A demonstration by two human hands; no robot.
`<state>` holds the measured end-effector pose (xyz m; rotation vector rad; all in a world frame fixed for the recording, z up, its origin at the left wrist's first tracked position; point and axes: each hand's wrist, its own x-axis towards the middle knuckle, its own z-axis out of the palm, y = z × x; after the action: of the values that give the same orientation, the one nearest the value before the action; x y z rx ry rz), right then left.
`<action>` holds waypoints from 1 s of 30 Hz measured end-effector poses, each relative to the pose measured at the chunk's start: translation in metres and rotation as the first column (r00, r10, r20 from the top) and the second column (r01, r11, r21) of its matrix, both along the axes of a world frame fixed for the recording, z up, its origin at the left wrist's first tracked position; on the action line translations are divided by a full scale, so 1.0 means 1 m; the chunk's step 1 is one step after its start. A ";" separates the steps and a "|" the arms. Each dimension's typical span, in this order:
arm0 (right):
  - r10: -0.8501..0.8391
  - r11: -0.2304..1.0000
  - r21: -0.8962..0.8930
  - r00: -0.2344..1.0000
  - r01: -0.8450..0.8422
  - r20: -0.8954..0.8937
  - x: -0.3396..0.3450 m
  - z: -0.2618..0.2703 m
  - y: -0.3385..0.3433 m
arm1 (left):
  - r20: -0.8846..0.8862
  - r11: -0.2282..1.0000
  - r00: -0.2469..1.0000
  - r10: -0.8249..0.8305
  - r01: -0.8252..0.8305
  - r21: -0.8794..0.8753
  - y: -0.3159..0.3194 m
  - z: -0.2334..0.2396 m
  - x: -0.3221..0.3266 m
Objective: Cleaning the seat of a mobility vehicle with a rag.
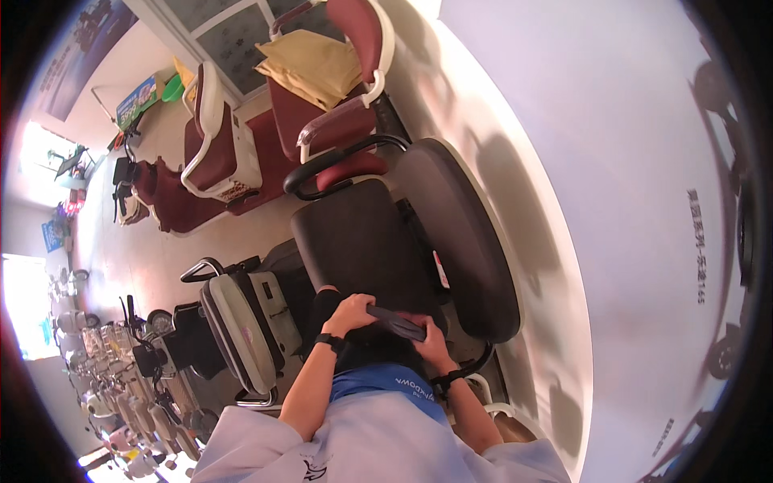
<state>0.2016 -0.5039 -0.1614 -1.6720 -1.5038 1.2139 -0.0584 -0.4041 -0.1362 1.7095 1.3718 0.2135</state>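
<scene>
A folded strip of dark grey cloth (397, 322) is stretched between my two hands, above my lap. My left hand (351, 314) grips its left end, with the thumb on top. At the other end, the fingers of my right hand (432, 342) close around the cloth. Both wrists wear black bands. A reddish patch shows just behind the cloth; what it is I cannot tell. Beyond my hands extends a dark padded seat (368, 235), with a dark padded backrest (459, 241) along its right side and a black armrest (320, 169) at its far end.
A dark red electric tricycle (241, 163) stands further off, with tan paper packages (311, 63) on its rear seat. To the left is a scooter with a cream-backed seat (241, 332). Several scooters (133, 386) fill the lower left. A printed wall panel (640, 241) rises at right.
</scene>
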 end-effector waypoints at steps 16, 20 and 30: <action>-0.144 0.979 0.185 0.934 0.086 0.326 -0.099 -0.139 0.245 | -0.084 0.725 0.764 0.639 -0.563 0.396 0.159 -0.148 -0.014; -0.103 0.993 0.089 0.931 0.076 0.350 -0.139 -0.234 0.293 | -0.081 0.837 0.868 0.491 -0.444 0.319 0.182 -0.248 -0.024; -0.089 0.987 0.149 0.592 -0.053 0.801 -0.139 -0.334 0.315 | -0.247 0.901 0.954 0.170 -0.049 0.432 0.204 -0.353 -0.048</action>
<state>0.0624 -0.1891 -0.4955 -2.2600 -2.0040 0.2242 -0.1063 -0.1997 -0.4887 2.0806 1.7295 0.3664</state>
